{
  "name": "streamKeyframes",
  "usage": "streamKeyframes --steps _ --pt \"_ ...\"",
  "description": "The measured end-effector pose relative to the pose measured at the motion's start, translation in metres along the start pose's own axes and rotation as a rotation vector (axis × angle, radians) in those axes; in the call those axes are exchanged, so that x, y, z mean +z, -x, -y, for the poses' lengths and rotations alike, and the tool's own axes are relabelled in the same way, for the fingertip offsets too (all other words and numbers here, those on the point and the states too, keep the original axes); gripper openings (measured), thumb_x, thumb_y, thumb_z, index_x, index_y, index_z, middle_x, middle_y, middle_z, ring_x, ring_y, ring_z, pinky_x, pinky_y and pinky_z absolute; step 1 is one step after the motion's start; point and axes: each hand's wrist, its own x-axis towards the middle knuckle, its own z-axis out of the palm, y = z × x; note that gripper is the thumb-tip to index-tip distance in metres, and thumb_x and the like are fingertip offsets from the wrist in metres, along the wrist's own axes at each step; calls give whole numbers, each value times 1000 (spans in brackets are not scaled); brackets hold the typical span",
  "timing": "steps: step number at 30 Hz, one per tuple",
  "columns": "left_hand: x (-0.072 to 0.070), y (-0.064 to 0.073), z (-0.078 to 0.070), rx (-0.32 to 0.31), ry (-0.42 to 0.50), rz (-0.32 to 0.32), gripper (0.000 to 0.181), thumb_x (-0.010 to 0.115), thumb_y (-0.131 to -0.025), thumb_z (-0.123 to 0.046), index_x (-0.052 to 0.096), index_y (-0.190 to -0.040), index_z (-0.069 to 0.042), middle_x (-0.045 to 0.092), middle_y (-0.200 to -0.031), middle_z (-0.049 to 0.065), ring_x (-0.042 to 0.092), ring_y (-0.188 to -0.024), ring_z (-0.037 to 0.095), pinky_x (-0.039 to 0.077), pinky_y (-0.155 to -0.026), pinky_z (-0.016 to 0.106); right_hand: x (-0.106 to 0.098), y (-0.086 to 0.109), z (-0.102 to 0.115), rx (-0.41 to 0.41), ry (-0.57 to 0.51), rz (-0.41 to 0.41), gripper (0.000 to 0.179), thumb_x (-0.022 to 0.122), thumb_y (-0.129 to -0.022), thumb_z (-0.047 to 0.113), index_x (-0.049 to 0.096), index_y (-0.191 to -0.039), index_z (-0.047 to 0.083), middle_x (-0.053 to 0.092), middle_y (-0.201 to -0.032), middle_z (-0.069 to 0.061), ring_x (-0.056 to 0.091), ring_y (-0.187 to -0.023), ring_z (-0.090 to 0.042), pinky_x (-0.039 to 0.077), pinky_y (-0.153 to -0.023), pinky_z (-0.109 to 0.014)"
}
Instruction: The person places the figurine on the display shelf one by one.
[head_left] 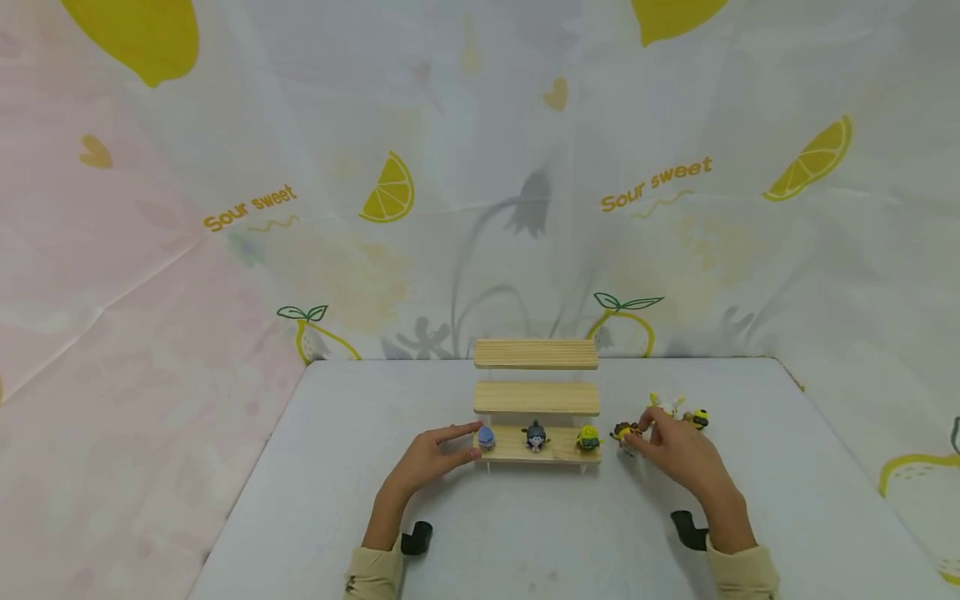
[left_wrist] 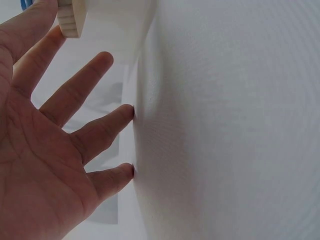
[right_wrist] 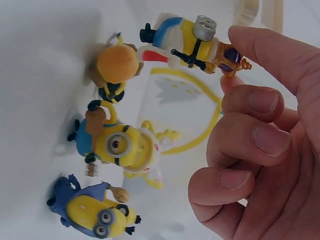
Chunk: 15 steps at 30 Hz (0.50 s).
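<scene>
My right hand (head_left: 678,454) pinches a crowned minion figurine (right_wrist: 187,42) by its gold crown, between thumb and index finger; the other fingers curl in towards the palm. The figurine's red-and-white cape shows in the right wrist view. At the left end of the lowest tier of a wooden display stand (head_left: 558,457), my left hand (head_left: 423,458) has its thumb and index finger at the board's end, around a small blue figurine (head_left: 486,438). Its other fingers spread straight in the left wrist view. A dark-capped figurine (head_left: 536,436) and a yellow-topped figurine (head_left: 588,437) stand farther right on that tier.
Beyond the right hand stand more minions: one with a small guitar (right_wrist: 112,142), one with an orange-brown head (right_wrist: 117,65) and one in blue (right_wrist: 92,210). Two upper tiers (head_left: 536,397) rise behind the lowest. A lemon-print cloth (head_left: 480,275) hangs behind the white table (head_left: 360,400).
</scene>
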Motion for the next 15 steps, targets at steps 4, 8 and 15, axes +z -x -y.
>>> streamKeyframes --steps 4,8,15 --pt "0 0 -1 -5 -3 -2 49 74 -87 -45 66 -132 -28 60 -134 -5 46 -133 27 37 -108 55 -6 1 5 -40 -7 -36 25 72 -92 30 58 -98 10 47 -66 4 42 -52 -12 35 -45 -27" --pt "1 0 0 1 -7 0 50 74 -87 -45 66 -132 -26 60 -134 -5 47 -133 27 37 -108 55 -13 1 13 -96 -24 -84 24 72 -93 29 58 -97 10 45 -63 6 39 -49 -9 34 -44 -26" --pt "1 0 0 7 -3 -1 49 74 -87 -44 65 -132 -26 60 -134 -6 47 -133 27 37 -108 54 -30 -1 35 -149 -58 -130 23 72 -93 29 57 -99 13 45 -62 7 40 -48 -8 35 -43 -25"
